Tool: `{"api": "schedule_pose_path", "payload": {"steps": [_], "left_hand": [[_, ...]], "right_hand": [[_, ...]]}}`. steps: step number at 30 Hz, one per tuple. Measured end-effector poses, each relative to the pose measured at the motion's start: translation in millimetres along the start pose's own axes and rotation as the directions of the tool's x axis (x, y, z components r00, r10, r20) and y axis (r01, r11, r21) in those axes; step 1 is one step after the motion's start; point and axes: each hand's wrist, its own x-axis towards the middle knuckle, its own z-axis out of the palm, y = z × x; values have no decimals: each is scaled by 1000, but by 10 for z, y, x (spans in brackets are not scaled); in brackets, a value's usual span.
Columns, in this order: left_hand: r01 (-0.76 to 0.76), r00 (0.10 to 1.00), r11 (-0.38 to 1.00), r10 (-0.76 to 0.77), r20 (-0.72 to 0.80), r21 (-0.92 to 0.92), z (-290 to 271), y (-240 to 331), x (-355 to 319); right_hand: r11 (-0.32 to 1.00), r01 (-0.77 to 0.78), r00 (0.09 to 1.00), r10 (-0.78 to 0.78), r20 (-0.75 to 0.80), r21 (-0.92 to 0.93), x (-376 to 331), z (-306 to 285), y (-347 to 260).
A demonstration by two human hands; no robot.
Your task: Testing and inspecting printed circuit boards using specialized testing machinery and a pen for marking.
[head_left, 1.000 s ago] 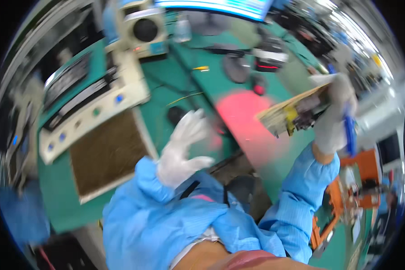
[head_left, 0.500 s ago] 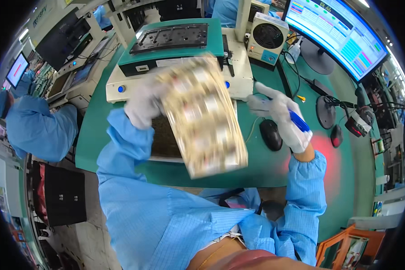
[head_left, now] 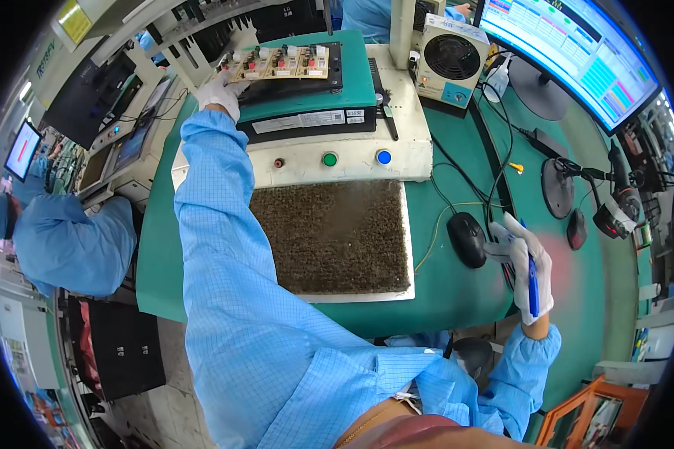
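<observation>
My left hand (head_left: 221, 96), in a white glove, is closed on the left end of a tan circuit board panel (head_left: 283, 66) with several small parts standing on it. The panel lies over the black fixture plate (head_left: 335, 71) on top of a green-topped test machine (head_left: 356, 96). At the right, beside the black mouse (head_left: 467, 239), my gloved right hand (head_left: 530, 273) hovers over the bench. A slim blue pen-like tool (head_left: 533, 288) is held along its palm, while the thumb and forefinger stick out. The tool's exact kind is hard to make out.
A brown bristly mat (head_left: 337, 239) in a pale frame lies before the machine's buttons (head_left: 329, 159). To the right stand a fan unit (head_left: 451, 60), a monitor (head_left: 569, 56), a handheld scanner (head_left: 618, 206) and loose cables (head_left: 494, 172). Another person (head_left: 67, 243) sits at the left.
My left hand has carried the panel forward and left, from above the mat onto the machine's top. My right hand has drawn back and to the right, still holding the blue tool.
</observation>
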Motion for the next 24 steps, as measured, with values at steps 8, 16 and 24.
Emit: {"api": "schedule_pose_path", "payload": {"steps": [8,16,24], "left_hand": [[86,975,932,-151,163,351,-561,361,4],[92,980,994,-79,-182,65,-462,387,-574],[-318,923,842,170,345,436,-557,-450,-2142]], "right_hand": [[998,-59,996,60,68,-19,512,264,11],[536,461,887,-285,363,-707,1538,1200,401],[249,531,758,-567,323,-810,1418,1523,945]]}}
